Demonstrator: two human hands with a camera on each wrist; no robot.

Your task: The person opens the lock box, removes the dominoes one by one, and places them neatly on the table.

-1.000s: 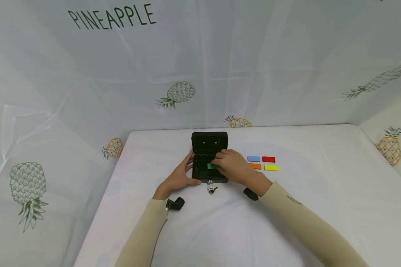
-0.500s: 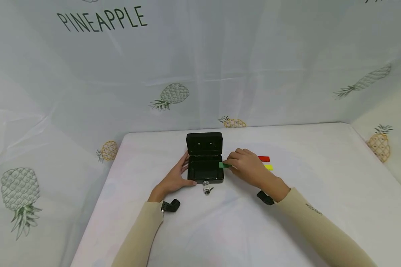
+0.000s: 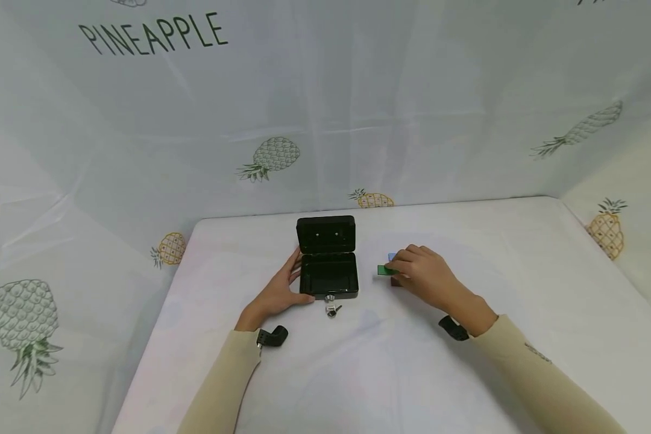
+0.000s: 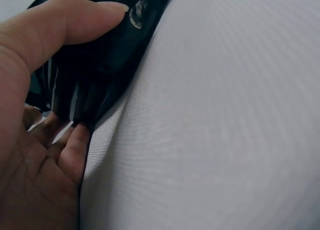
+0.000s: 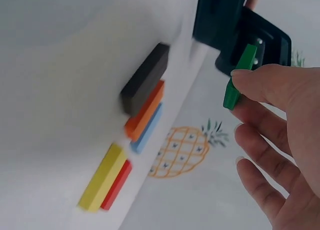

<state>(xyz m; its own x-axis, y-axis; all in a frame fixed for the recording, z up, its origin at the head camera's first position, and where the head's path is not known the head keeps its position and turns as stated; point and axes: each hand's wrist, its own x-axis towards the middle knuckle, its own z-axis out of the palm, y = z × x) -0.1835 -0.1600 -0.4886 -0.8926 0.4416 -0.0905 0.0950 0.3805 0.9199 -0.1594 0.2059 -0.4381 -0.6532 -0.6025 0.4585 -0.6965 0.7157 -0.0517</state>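
Note:
A black cash box (image 3: 329,275) stands on the table with its lid (image 3: 326,234) raised and a key (image 3: 333,312) hanging at its front lock. My left hand (image 3: 276,294) grips the box at its left side, thumb on the front wall and fingers along the side; in the left wrist view the thumb (image 4: 80,19) lies close to the lock. Right of the box, my right hand (image 3: 425,278) pinches a green block (image 5: 242,74) between thumb and forefinger, raised above the table. The other fingers of that hand are loosely spread.
On the table near my right hand lie flat blocks: a dark one (image 5: 145,79), an orange one (image 5: 146,109), a blue one (image 5: 147,127), a yellow one (image 5: 102,177) and a red one (image 5: 116,185). My right hand partly hides them in the head view. A pineapple-printed curtain (image 3: 412,120) hangs behind.
My right hand has lifted the green block out of the cash box and carried it right, over the other blocks. The left hand has stayed on the box; the head view has shifted slightly.

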